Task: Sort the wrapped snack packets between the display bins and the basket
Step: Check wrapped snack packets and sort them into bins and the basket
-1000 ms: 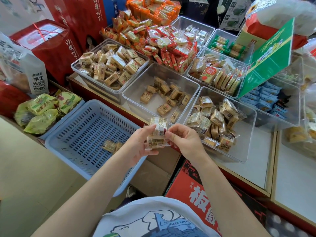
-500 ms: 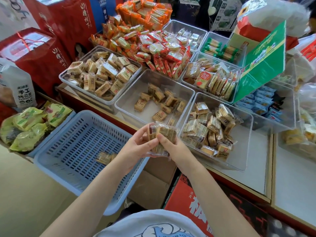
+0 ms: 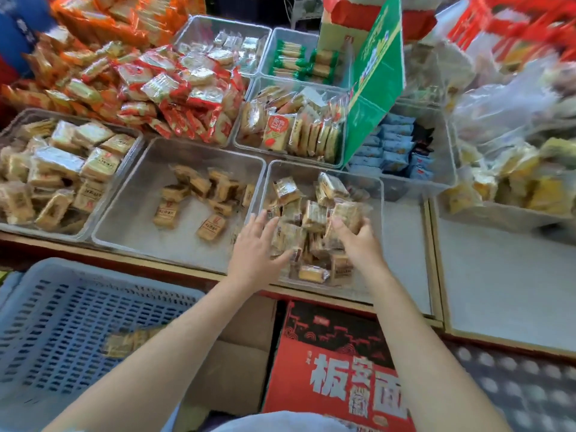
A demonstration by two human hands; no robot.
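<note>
Both hands are inside the clear display bin (image 3: 379, 198) at the front right, which holds a pile of tan wrapped snack packets (image 3: 311, 213). My left hand (image 3: 257, 249) lies flat with straight fingers, touching packets at the bin's left side. My right hand (image 3: 358, 241) curls its fingers round a few packets (image 3: 346, 212) on top of the pile. The blue slotted basket (image 3: 93, 271) sits at the lower left, below the counter, with a few packets (image 3: 124, 339) on its floor, partly hidden by my left forearm.
A middle clear bin (image 3: 124, 213) holds several loose tan packets, and a fuller bin (image 3: 78, 232) stands to its left. Behind are bins of red, orange, green and blue packets and a tilted green sign (image 3: 374, 88). A red carton (image 3: 336, 363) stands below the counter.
Both hands, which held a stack of packets in front of the counter edge, have moved forward into the front right bin. The left hand has let go and opened. The view swung right.
</note>
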